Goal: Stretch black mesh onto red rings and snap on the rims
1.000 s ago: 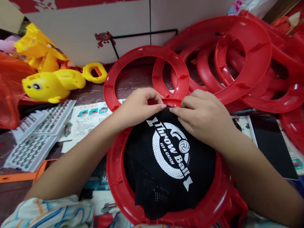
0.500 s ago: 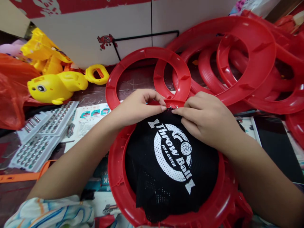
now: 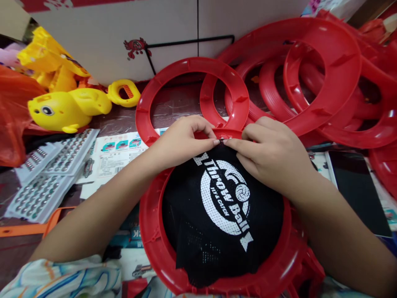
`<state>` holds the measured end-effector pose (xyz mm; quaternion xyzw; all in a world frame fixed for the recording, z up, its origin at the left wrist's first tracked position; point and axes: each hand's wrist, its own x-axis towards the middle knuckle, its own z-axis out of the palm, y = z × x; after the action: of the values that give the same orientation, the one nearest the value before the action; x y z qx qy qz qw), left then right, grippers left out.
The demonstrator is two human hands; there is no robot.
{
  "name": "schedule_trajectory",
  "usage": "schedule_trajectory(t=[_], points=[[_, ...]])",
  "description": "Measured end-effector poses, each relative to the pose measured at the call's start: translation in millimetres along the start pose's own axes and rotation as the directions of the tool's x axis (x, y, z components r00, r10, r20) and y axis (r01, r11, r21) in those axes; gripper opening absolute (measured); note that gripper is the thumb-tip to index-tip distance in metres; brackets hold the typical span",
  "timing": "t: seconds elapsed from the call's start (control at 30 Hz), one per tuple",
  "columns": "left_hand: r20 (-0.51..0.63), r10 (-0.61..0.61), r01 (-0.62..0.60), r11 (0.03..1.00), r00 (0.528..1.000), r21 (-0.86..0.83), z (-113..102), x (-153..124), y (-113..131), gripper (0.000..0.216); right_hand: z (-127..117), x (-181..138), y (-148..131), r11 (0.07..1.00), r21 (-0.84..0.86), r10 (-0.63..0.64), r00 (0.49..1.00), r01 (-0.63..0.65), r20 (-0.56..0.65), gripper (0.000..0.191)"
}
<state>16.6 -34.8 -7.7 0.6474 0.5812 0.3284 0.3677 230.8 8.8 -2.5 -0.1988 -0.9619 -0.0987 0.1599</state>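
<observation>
A black mesh cloth point(image 3: 192, 207) printed with "Throw Ball" in white lies over a round red plastic ring frame point(image 3: 151, 231) in front of me. My left hand point(image 3: 189, 138) pinches the cloth's far edge between thumb and fingertips. Close beside it, my right hand point(image 3: 269, 151) grips the same edge, its index finger almost touching my left thumb. Both hands are at the far inner rim of the frame. The lower edge of the cloth lies loose and wrinkled over the opening.
Several red rings point(image 3: 335, 74) are heaped at the back right. A yellow toy point(image 3: 62, 109) lies at the left, near clear trays of small silver balls point(image 3: 34, 198). A dark-screened device point(image 3: 356, 190) lies at the right. An orange strap point(image 3: 21, 230) is at the left edge.
The view has shifted slightly, so the surroundings sit a little further left and up. Both hands keep their pinch at the cloth's far edge, with fingertips moved only slightly.
</observation>
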Motion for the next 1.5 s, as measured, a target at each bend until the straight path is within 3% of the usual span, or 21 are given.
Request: schedule_trajectory(t=[0.33,0.5,0.6,0.73,0.87,1.0,1.1,1.2,1.33,1.5], points=[[-0.073,0.057,-0.047,0.989,0.996,0.137,6.6,-1.6,4.3,0.007,-3.5,1.7,-2.8,0.998,-0.055,-0.005,0.998,0.009,0.065,0.036],[0.006,0.045,-0.046,0.99,0.999,0.135,1.4,-1.9,4.4,0.008,-5.5,4.4,-6.3,0.998,-0.04,-0.034,0.993,0.039,0.111,0.033],[0.055,0.035,-0.039,0.997,0.998,0.07,-10.8,-2.8,1.7,0.036,-9.9,4.1,-6.8,0.982,0.167,0.07,0.992,-0.087,0.106,0.03],[0.163,-0.01,-0.023,0.98,0.987,0.2,-33.9,-5.1,1.1,0.053,-21.0,6.6,-8.4,0.876,0.352,0.273,0.94,-0.33,0.202,0.017],[0.211,0.026,-0.081,0.963,0.977,0.256,-41.9,-5.2,5.7,0.045,-25.4,11.4,-12.2,0.839,0.407,0.296,0.93,-0.362,0.217,0.02],[0.178,0.033,-0.062,0.985,0.984,0.162,-25.5,-2.1,11.8,0.024,-20.3,12.5,-16.4,0.815,0.433,0.385,0.918,-0.385,0.093,0.018],[0.11,-0.007,-0.01,0.988,0.994,0.151,-11.7,-0.3,15.0,0.013,-15.5,10.5,-18.2,0.816,0.407,0.419,0.905,-0.411,0.073,0.015],[0.075,-0.068,0.058,0.99,0.995,0.131,-5.6,-0.5,14.8,0.011,-12.6,6.6,-17.1,0.848,0.372,0.392,0.919,-0.376,0.037,0.016],[0.017,-0.032,0.03,0.992,0.999,0.127,-3.2,-2.5,10.4,0.014,-11.3,-0.1,-8.9,0.911,0.377,0.182,0.983,-0.168,-0.001,0.021],[0.025,-0.022,0.019,0.994,0.999,0.106,-0.9,-2.9,6.8,0.016,-9.0,-4.6,1.9,0.923,0.385,0.025,0.999,-0.013,-0.027,0.025]])
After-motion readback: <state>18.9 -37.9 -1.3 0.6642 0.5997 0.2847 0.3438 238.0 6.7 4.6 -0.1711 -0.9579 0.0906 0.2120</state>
